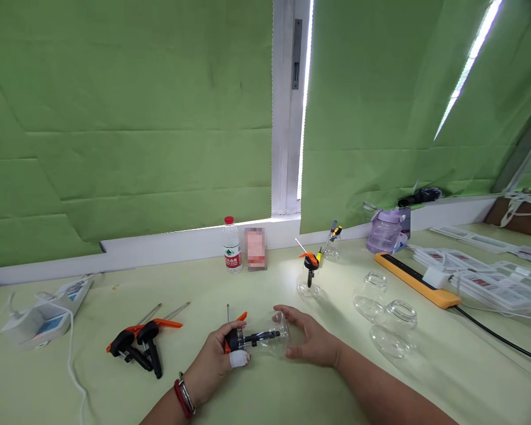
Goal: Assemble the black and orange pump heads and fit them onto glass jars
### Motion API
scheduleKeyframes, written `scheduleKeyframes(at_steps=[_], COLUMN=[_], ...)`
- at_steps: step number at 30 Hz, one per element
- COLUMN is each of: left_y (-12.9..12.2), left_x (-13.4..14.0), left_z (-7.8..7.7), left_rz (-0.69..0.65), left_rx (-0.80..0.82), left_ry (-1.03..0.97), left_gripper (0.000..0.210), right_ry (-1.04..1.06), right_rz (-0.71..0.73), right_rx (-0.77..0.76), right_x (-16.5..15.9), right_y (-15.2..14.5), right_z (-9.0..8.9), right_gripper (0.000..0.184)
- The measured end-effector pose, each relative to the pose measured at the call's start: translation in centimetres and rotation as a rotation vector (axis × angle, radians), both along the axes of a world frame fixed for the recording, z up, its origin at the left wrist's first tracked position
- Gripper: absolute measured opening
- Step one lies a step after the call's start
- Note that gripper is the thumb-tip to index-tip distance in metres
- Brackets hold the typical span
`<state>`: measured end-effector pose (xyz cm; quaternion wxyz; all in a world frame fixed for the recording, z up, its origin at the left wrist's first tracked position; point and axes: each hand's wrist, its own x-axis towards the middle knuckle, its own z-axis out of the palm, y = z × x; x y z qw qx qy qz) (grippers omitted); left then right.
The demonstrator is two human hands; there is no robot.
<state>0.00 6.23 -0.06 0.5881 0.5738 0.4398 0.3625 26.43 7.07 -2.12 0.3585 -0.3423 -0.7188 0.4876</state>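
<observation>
My left hand (213,355), with a white wrap on its thumb, is closed round a black-and-orange lid (232,340) at the neck of a clear glass bottle (269,330). The bottle lies on its side, and the lid's black tube shows inside it. My right hand (316,337) holds the bottle's wide end between thumb and fingers. Left of my hands lie two similar lids (148,332) with orange levers and metal rods. Beyond my hands, another glass bottle (305,289) stands upright with such a lid in its neck.
Two clear glass bottles (396,330) stand on the right. Behind them are an orange power strip (413,278), a purple jug (384,231) and stacked white panels (491,283). A water bottle (232,248) stands at the back; a white power strip (55,316) with cables lies left.
</observation>
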Motion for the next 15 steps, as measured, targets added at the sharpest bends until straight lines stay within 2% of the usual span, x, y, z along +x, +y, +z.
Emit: scheduleKeyframes(at_steps=[4,10,15], left_y=[-0.1,-0.3,-0.5], left_x=[0.2,0.3,0.4], left_z=[0.0,0.2,0.1], left_rz=[-0.006,-0.008,-0.020], left_rx=[-0.014,0.009,-0.010], left_ry=[-0.002,0.032,-0.003], left_gripper=[0.059,0.060,0.061], right_ry=[0.025,0.057,0.052], right_rz=[-0.017,0.008,-0.016], right_rx=[0.009,0.045,0.073], right_x=[-0.1,-0.9,-0.9], right_y=[-0.2,-0.4,-0.2], right_z=[0.4,1.4,1.0], right_gripper=[0.082,0.054,0.047])
